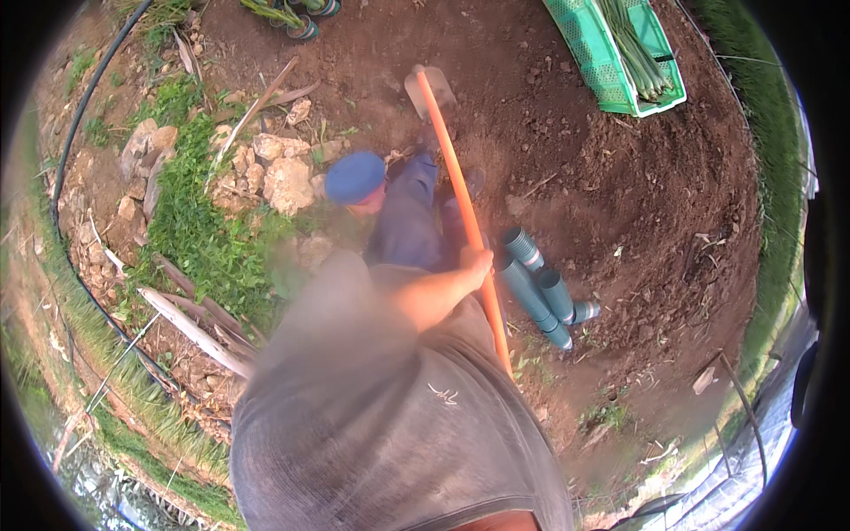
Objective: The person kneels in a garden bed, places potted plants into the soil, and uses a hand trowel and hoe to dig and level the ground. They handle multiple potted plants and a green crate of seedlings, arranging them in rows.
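Observation:
My left hand (478,262) is wrapped round the orange shaft of a long-handled hoe (454,168). Its flat, soil-coloured blade (434,94) rests on the brown ground beyond my feet. The shaft slants back toward my body and passes close to my right side. My right hand does not show. Just right of the shaft lie stacks of dark green plastic plant pots (534,296) on the soil. A round blue thing (355,177) with a reddish patch under it is beside my left leg; its kind is unclear.
At the far right stands a green plastic crate (611,84) with long green stalks (630,44). Potted plants (301,26) are at the far edge. Pale rocks (288,181), weeds (199,217) and wooden pieces (195,329) lie leftward; a black hose (60,168) curves past.

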`<state>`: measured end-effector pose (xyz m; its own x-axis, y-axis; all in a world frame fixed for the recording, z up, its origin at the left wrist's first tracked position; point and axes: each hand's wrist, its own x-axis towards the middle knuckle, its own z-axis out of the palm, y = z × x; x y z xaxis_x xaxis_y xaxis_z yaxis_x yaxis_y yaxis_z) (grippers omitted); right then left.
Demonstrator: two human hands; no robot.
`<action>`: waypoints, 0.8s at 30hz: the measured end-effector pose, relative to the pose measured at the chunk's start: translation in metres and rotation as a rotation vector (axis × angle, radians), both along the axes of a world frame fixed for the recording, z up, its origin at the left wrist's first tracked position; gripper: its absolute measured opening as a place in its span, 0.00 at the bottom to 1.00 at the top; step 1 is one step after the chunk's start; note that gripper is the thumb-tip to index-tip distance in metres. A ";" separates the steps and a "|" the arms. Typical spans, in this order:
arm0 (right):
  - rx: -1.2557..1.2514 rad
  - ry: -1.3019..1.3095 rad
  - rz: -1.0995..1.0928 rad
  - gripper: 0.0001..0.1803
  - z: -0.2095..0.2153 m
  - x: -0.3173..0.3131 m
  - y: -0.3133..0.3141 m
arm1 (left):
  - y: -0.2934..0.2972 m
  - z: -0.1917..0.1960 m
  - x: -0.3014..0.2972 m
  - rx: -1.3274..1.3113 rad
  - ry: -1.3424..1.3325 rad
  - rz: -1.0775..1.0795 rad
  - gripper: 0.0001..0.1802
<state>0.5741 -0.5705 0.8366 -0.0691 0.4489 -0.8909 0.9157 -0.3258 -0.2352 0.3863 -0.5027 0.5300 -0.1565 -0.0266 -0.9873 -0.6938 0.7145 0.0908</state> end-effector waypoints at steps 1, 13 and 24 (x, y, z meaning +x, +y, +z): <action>-0.001 -0.003 -0.017 0.40 0.006 0.006 -0.008 | -0.004 0.006 0.009 -0.047 -0.015 0.005 0.03; 0.278 0.194 -0.107 0.43 -0.063 -0.022 -0.001 | 0.098 -0.057 -0.061 0.269 0.109 -0.096 0.06; 0.246 0.206 -0.375 0.42 -0.049 -0.084 -0.011 | 0.132 -0.053 -0.049 0.198 0.215 -0.574 0.09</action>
